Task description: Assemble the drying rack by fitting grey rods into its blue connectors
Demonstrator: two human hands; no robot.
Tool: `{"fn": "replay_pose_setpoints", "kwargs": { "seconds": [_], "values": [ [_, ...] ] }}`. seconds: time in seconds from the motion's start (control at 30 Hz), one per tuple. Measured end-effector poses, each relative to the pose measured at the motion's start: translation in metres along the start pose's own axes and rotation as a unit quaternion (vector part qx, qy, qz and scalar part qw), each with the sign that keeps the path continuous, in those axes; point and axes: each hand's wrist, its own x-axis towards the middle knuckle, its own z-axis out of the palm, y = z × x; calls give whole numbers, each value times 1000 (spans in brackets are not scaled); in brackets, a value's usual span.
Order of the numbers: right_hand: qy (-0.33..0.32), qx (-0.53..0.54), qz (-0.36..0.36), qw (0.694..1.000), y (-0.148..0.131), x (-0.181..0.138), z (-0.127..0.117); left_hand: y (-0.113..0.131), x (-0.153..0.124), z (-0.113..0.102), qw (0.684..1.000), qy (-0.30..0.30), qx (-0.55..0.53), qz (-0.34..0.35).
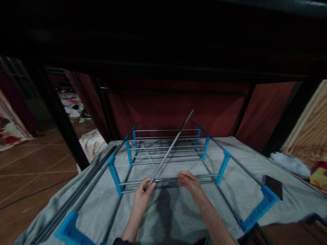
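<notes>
A rack frame of grey metal rods and blue plastic connectors (114,174) lies on a grey blanket (168,211). My left hand (142,197) is closed around the near end of a long loose grey rod (170,148) that slants up and away to the right over the frame. My right hand (189,180) rests with curled fingers on the horizontal crossbars (204,177) of the nearest shelf row. Further back a second shelf row (166,146) of several rods sits between blue connectors.
Several spare rods (84,190) lie along the blanket's left edge. A dark phone (273,185) lies at the right beside a blue connector (265,200). A black bunk frame (58,115) stands overhead and to the left. Tiled floor with scattered clothes (73,109) lies to the left.
</notes>
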Motion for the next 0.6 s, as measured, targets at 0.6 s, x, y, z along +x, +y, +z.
{"fn": "replay_pose_setpoints", "kwargs": {
  "seconds": [0.6],
  "values": [
    [88, 128, -239, 959, -176, 24, -5, -16, 14, -33, 980, -100, 163, 62]
  ]
}}
